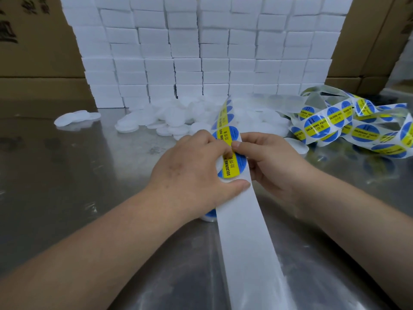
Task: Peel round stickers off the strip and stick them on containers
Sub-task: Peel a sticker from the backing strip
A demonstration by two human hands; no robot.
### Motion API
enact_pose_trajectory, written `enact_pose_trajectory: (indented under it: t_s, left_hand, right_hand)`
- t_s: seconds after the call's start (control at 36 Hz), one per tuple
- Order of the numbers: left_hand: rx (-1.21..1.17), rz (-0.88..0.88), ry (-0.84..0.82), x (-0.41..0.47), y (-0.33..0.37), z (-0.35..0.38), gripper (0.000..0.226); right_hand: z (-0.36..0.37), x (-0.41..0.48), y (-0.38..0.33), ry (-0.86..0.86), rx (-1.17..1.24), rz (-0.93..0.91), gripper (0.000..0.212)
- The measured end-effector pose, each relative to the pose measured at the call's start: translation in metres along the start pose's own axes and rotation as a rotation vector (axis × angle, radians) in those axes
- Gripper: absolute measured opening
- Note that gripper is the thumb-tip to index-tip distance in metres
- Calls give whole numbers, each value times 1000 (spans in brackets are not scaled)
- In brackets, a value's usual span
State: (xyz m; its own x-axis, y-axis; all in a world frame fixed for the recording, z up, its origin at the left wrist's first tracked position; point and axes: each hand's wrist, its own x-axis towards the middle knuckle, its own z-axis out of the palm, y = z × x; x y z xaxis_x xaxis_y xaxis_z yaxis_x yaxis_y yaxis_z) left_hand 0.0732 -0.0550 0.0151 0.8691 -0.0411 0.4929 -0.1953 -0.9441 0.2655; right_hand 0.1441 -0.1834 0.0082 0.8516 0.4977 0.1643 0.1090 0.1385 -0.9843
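Printed in black on the yellow band across the blue round sticker (pixel 230 166): SOLDERING PASTE, with 助焊膏 beside it. Small print on the blue too fine to read. Lying over a white round container (pixel 225 181), gripped from the strip's left by the left hand (pixel 192 173), thumb along the near rim, fingers curled over the far side. Pinched by the right hand (pixel 270 162): the strip (pixel 245 231) itself, thumb on top just past that sticker, other fingers behind. Nearer than the grip, bare white backing; beyond it, more stickers climbing away. Right of the strip, a loose tangle (pixel 357 126) of the same labels. Beyond the strip, a heap of containers (pixel 178 117), then a wall of white boxes (pixel 201 52) flanked by cardboard cartons (pixel 33 41). Beside the strip under the left wrist, a glimpse of blue on another tub (pixel 210 214). All on a shiny metal table (pixel 78 164).
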Motion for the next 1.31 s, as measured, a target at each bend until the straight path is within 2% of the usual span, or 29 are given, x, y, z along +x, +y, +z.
enact_pose_trajectory:
  t_s: [0.25,0.47,0.58,0.78,0.86,1.0,1.11,1.17,1.25,1.31]
  left_hand:
    - [-81,-34,-4,1,-3,0,47]
    - [-213,-146,-37,2,-7,6,13]
    - [-203,-153,-39,2,-7,7,13]
    - [-398,-262,-63,4,-5,2,8]
    - [-373,-268,-44,4,-6,3,6]
    - [-265,-258,-3,4,-7,5,15]
    - [-233,-225,18,3,-7,4,17]
    - [-212,-220,29,3,-7,5,16]
    - [-212,-234,54,3,-8,5,15]
    - [-215,-247,75,3,-9,4,15]
  right_hand:
    - [0,1,-1,27,-5,3,18]
    - [2,0,0,36,-133,-85,19]
    - [1,-1,0,39,-145,-89,19]
    - [1,-1,1,29,-141,-94,19]
    - [1,-1,1,31,-131,-101,19]
    - [2,0,-1,29,-130,-93,19]
    - [0,-1,-4,-22,21,-48,15]
    - [-1,-3,-3,-63,7,-44,25]
    - [1,-3,1,-61,-111,-91,59]
    - [0,-2,4,-29,-193,-101,67]
